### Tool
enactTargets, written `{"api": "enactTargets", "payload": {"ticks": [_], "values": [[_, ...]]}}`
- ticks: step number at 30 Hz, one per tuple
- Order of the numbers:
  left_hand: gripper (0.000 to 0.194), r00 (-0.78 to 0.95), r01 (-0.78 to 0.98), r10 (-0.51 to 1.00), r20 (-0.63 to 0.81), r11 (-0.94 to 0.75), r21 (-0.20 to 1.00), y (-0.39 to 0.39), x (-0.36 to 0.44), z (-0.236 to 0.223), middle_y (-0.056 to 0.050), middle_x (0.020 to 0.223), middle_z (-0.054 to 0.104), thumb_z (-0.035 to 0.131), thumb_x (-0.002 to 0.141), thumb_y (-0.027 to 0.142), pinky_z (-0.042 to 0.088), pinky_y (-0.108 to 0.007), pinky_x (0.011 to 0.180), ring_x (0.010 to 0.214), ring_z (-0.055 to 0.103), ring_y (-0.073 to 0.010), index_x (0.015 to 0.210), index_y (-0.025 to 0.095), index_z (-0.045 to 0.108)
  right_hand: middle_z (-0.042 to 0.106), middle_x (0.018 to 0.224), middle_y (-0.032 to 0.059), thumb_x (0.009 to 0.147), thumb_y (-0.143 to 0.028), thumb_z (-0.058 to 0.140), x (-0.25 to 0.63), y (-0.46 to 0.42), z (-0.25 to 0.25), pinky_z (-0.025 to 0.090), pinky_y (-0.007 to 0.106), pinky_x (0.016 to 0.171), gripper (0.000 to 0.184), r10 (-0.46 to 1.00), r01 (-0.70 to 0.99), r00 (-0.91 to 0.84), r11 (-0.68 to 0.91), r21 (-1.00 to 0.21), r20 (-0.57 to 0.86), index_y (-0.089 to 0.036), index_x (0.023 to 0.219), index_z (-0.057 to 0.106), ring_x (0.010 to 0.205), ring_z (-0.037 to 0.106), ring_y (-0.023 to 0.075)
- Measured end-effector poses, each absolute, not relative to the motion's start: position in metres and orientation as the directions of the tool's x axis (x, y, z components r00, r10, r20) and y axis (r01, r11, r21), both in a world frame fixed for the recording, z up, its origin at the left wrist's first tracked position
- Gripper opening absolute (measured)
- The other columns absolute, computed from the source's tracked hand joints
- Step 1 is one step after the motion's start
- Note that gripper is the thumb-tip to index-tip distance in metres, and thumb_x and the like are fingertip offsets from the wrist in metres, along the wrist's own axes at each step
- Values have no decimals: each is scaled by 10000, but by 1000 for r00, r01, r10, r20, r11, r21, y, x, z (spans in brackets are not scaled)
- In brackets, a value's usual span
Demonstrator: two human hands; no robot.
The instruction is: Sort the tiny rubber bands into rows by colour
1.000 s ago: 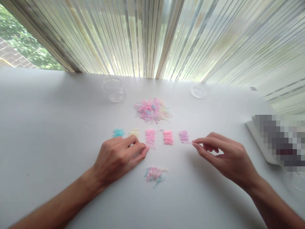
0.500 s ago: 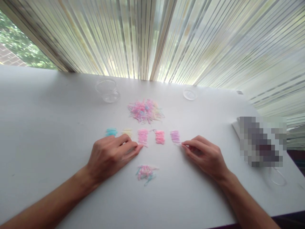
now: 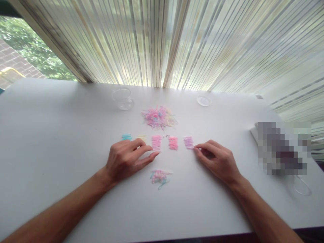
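My left hand (image 3: 130, 156) rests by the lower end of the light pink stack (image 3: 156, 143), its thumb and forefinger apart with nothing visible between them. At the bottom of the purple stack (image 3: 188, 142), my right hand (image 3: 217, 160) pinches the end of a thin purple piece, which lies on the table. The pieces are slim, loop-like plastic strips, too small to name surely. A deeper pink stack (image 3: 173, 143) lies between the hands. Blue (image 3: 126, 137) and pale yellow (image 3: 142, 138) stacks are partly hidden behind my left hand.
A large mixed pile (image 3: 159, 117) lies behind the stacks, a smaller one (image 3: 160, 177) in front. A clear cup (image 3: 123, 98) and a clear lid (image 3: 204, 100) stand near the back edge. A blurred-out object (image 3: 283, 148) with a white cord (image 3: 302, 187) lies at right.
My left thumb and forefinger have parted at the light pink stack. My right fingers have shifted slightly up against the purple stack's lower end. The view has moved a little left.
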State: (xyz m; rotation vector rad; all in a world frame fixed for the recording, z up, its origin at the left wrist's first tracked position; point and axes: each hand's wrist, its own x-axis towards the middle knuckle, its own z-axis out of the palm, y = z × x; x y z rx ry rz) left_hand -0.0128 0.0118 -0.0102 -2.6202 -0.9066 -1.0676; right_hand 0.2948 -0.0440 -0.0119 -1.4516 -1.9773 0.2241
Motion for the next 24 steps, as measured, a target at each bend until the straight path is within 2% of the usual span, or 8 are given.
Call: {"api": "enactTargets", "payload": {"ticks": [12,16,19,21,24], "values": [[125,520,479,351,779,-875,74,22,-9,-5,20,682,685,677,900,186,427,-196,542,535,595,-76,777,173,690,586,698,-9,959,-243,603,294,-43,-15,469,235,567,148,873,782,-127,380,-494,471,-188,861,699,563,538,114],[223,407,464,372,834,-871,162,39,18,21,61,533,589,625,936,206,399,-177,514,460,505,-60,720,174,669,597,707,-3,972,-252,584,295,-43,-16,461,242,576,158,869,770,-141,398,-499,474,-191,877,695,581,550,123],[197,167,438,411,896,-845,306,55,51,44,68,516,568,637,939,235,378,-170,489,437,470,-51,763,162,686,600,702,-3,971,-260,581,295,-43,-15,454,245,571,168,871,762,-124,391,-517,475,-193,864,692,572,545,123],[224,72,393,428,901,-843,369,63,68,53,72,506,542,619,953,270,378,-174,483,432,454,-55,771,162,694,597,690,-6,971,-271,578,295,-44,-13,450,247,562,180,872,759,-100,378,-529,480,-195,852,689,556,531,122],[252,121,365,432,894,-856,365,70,75,53,77,487,515,606,958,286,376,-174,476,421,447,-54,757,163,695,596,681,-5,978,-292,567,296,-44,-12,450,246,547,202,874,751,-80,369,-547,480,-194,850,689,543,514,121]]}}
